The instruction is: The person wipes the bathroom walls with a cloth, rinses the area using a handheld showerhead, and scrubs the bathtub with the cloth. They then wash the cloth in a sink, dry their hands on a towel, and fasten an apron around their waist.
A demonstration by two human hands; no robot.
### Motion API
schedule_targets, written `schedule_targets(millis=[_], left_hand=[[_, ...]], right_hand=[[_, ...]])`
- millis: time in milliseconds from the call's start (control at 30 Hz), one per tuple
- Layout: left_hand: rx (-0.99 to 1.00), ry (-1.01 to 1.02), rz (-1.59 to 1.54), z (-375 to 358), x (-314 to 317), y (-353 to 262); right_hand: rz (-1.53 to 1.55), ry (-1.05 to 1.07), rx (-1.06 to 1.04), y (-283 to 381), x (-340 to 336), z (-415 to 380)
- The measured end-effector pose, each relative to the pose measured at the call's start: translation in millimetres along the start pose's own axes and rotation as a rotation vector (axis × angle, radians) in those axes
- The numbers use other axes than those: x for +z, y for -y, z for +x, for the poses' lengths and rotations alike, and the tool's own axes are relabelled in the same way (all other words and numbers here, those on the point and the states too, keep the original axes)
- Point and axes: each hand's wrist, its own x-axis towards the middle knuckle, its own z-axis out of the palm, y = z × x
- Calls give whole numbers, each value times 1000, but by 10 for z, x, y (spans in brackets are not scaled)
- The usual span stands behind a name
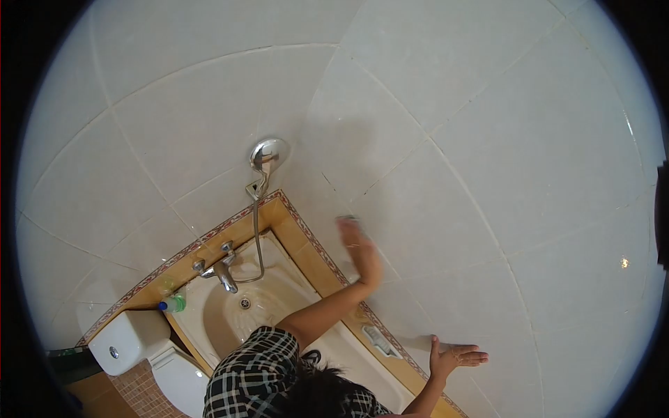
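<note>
My left hand (361, 256) is raised against the pale tiled wall (446, 195), blurred by motion. At its fingertips shows a small, dark greyish thing (348, 220), too smeared to name, and the fingers seem closed over it. Lower right, my right hand (456, 357) has its fingers stretched out and the thumb apart. It is at the same wall, looks wet, and holds nothing. Between the two arms, a white soap dish (381, 341) sits in the yellow tile band just below the patterned border.
Below lies a cream bathtub (306, 279) with a chrome mixer tap (224, 276) and shower hose (261, 237). A chrome shower head (267, 153) hangs on the wall. On the tub's corner stands a green bottle with a blue cap (174, 304), near the white toilet (132, 341).
</note>
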Motion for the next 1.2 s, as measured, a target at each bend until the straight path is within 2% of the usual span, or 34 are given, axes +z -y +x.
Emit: schedule_targets(millis=[33,67,167,267,333,400,500,533,633,733,833,933,1033,1133,1200], left_hand=[[163,163,113,21,-29,-327],[321,224,28,-59,4,-498],[906,336,92,166,64,-609],[865,316,100,555,58,-358],[730,208,161,978,-32,-321],[501,81,129,1331,-118,-244],[224,-36,73,1406,-162,23],[206,-88,0,1383,-161,71],[232,-165,52,1335,-181,173],[103,-117,251,1271,-378,411],[-202,-19,15,1196,-713,778],[-68,-261,55,1265,-1173,681],[-51,-476,216,1519,-1416,557],[20,-233,333,1749,-1528,616],[-55,-127,395,1892,-1540,693]], right_hand=[[0,1,0,10,4,-10],[-2,-1,-1,11,6,-11],[3,-3,-14,26,-19,16],[29,3,-7,16,-30,31],[43,18,8,17,-25,0],[56,27,17,9,-12,6],[61,21,13,22,-44,23],[55,20,15,16,-44,17],[45,9,18,-1,-6,-12],[55,-10,25,-32,7,-22],[81,-10,43,-5,-7,-33],[107,32,94,48,-58,-47],[171,90,149,142,-117,-99],[229,118,122,245,-51,-218],[276,145,83,349,-3,-321]])
